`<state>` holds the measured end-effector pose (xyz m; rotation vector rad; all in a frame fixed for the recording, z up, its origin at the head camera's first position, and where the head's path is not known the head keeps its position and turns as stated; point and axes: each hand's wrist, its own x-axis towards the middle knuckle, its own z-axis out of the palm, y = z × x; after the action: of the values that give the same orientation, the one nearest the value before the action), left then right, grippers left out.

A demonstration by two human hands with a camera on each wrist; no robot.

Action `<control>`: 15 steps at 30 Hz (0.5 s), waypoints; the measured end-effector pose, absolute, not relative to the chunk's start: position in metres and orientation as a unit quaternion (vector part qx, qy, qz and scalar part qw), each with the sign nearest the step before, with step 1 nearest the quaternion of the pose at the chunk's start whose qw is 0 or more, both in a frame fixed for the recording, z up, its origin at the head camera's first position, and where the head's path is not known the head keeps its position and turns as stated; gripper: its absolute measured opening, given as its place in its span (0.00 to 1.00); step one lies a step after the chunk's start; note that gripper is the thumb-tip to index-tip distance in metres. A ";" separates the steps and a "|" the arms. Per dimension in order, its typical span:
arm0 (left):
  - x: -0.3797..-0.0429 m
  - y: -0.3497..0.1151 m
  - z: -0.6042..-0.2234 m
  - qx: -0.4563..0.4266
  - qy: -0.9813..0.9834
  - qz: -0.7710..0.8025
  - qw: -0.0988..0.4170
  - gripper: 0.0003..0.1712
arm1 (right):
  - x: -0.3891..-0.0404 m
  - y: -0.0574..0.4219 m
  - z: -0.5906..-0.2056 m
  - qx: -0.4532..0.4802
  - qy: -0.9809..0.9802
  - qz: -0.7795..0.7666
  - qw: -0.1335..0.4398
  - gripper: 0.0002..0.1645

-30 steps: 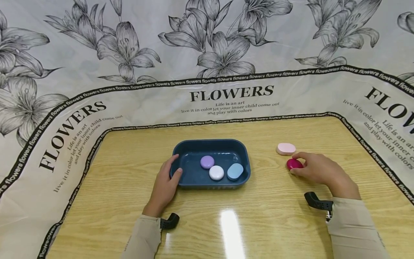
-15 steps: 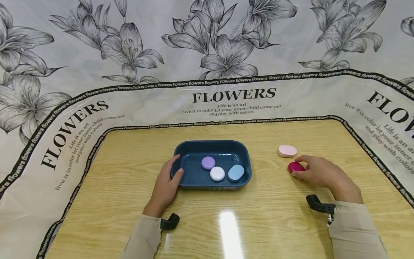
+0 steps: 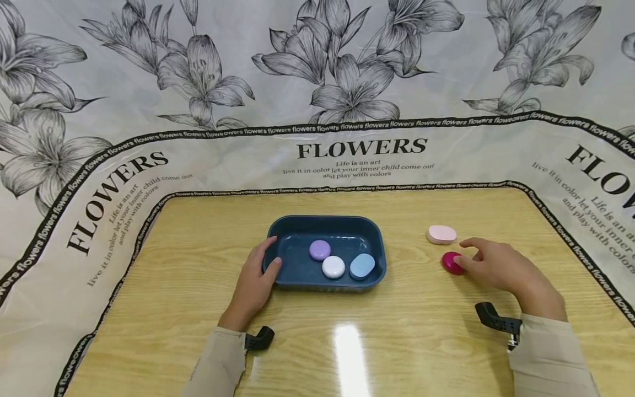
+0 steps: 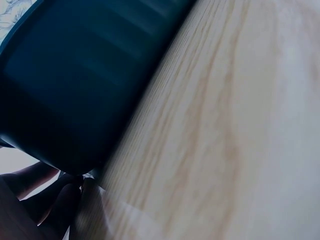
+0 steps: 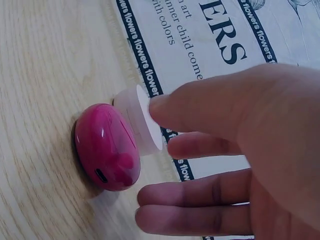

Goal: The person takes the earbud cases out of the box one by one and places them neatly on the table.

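A magenta earbud charging case point(image 3: 452, 263) lies on the table at the right; its small port shows in the right wrist view. My right hand point(image 3: 501, 268) is beside it, fingers spread apart and no longer gripping. In the head view the thumb overlaps the magenta case; the right wrist view shows a gap between them. Just behind lies a pale pink rounded case point(image 3: 441, 234). My left hand point(image 3: 254, 281) holds the left end of a dark blue tray point(image 3: 324, 220), thumb and forefinger over its rim. Its other fingers are mostly hidden in the head view.
Inside the tray lie a purple round case point(image 3: 319, 250), a white round case point(image 3: 333, 267) and a light blue oval case point(image 3: 362, 266). The wooden table point(image 3: 297, 342) meets a flower-printed sheet point(image 3: 362, 149) at the back and sides.
My right hand held the magenta case earlier; its fingers have now parted and drawn slightly right, leaving the case on the table. The left hand and tray stay put.
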<state>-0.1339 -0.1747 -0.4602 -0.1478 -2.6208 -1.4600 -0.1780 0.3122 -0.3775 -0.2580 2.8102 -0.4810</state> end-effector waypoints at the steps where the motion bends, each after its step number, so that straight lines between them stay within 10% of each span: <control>1: -0.134 -0.175 -0.460 -0.049 -0.871 -0.484 0.069 0.29 | -0.178 0.312 -0.377 -0.088 0.973 -0.167 0.135 0.39; 15: -0.132 -0.173 -0.459 -0.046 -0.872 -0.482 0.068 0.28 | -0.178 0.305 -0.374 -0.081 0.974 -0.184 0.106 0.35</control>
<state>-0.1319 -0.1733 -0.4595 -0.1392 -2.6267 -1.4528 -0.1776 0.3046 -0.3737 -0.2383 2.8693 -0.5432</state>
